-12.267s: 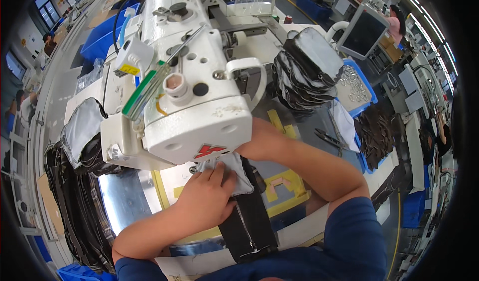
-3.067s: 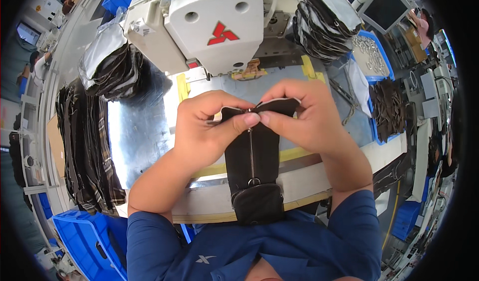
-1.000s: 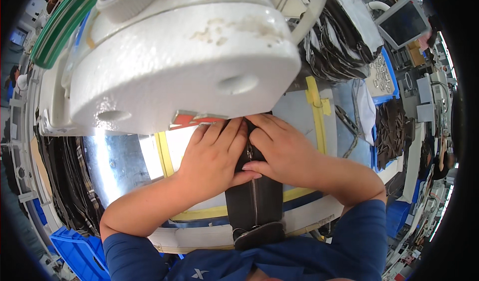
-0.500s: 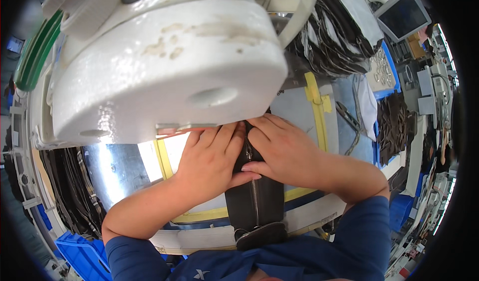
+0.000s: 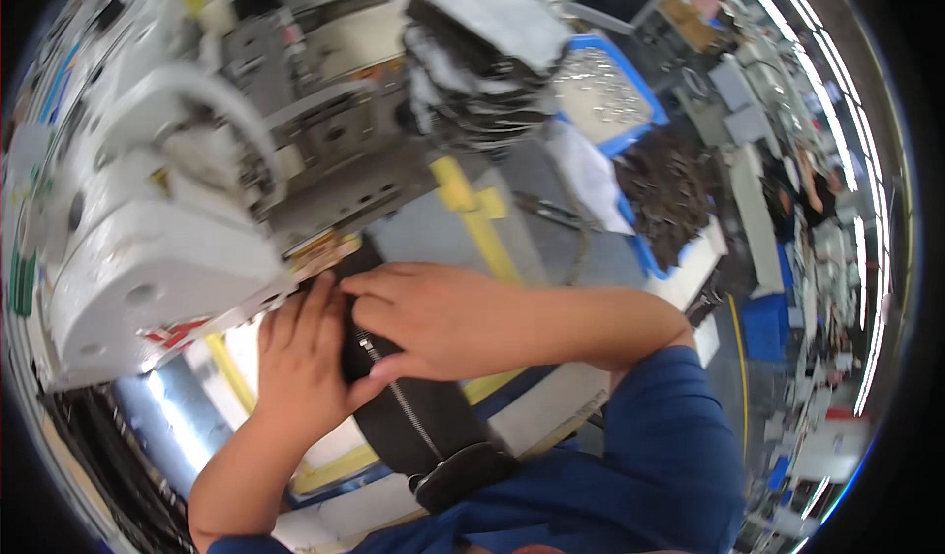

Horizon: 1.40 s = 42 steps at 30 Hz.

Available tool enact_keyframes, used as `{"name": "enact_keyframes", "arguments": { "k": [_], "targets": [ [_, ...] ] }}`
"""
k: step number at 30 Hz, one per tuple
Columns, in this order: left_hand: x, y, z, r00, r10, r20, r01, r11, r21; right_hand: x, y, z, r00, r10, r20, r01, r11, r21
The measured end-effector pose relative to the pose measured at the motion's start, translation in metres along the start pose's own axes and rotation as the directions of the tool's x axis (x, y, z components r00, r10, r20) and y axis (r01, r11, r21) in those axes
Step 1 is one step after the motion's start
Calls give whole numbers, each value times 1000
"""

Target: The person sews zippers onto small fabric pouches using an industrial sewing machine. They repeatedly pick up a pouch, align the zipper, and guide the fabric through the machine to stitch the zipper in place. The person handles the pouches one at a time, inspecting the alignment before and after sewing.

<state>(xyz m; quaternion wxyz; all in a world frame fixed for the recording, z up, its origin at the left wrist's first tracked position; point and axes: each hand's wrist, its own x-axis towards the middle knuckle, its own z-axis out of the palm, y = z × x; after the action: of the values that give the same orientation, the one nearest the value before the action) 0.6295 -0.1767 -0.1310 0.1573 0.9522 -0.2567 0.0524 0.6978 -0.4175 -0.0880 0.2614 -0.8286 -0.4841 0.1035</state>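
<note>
A black strip of material with a metal zipper (image 5: 418,421) runs from the sewing machine (image 5: 157,278) toward my body, its near end bulky and folded over the table edge. My left hand (image 5: 303,357) presses on its left side, fingers together and pointing at the machine. Across the strip lies my right hand (image 5: 423,323), fingers bent over it and thumb against the zipper. The two hands' fingertips nearly meet close to the machine head. What is pinched under the fingers is partly hidden. Motion blurs the picture slightly.
Behind the hands lies a stack of dark and pale pieces (image 5: 487,62). To the right stand a blue tray of small metal parts (image 5: 600,92) and a pile of dark brown pieces (image 5: 661,195). Yellow tape (image 5: 472,224) marks the work surface. Dark pieces (image 5: 98,456) hang at left.
The view has swung to the right and tilted, so the machine sits farther left and its bed shows. Both hands keep to the zippered strip in much the same pose.
</note>
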Motion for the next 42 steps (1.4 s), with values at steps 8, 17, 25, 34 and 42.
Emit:
{"name": "enact_keyframes", "arguments": {
  "k": [8, 17, 25, 34, 42],
  "targets": [
    [1, 8, -10, 999, -27, 27, 27, 999, 17, -91, 38, -93, 659, 574, -485, -655, 755, 3],
    [-1, 6, -5, 999, -42, 25, 44, 998, -49, -242, 178, -119, 222, 704, -675, -970, 228, -82],
    [-3, 4, -6, 1000, -25, 9, 25, 999, -29, -228, 189, -126, 174, 781, -600, -984, 158, -80],
    [-4, 3, -3, 1000, -19, -1, 18, 999, -29, -230, 205, -147, 222, 831, -511, -964, 109, -241],
    [-3, 4, -3, 1000, -16, -16, 15, 999, -48, -212, 185, -124, 370, 719, -588, -929, 270, -254]
  ]
}}
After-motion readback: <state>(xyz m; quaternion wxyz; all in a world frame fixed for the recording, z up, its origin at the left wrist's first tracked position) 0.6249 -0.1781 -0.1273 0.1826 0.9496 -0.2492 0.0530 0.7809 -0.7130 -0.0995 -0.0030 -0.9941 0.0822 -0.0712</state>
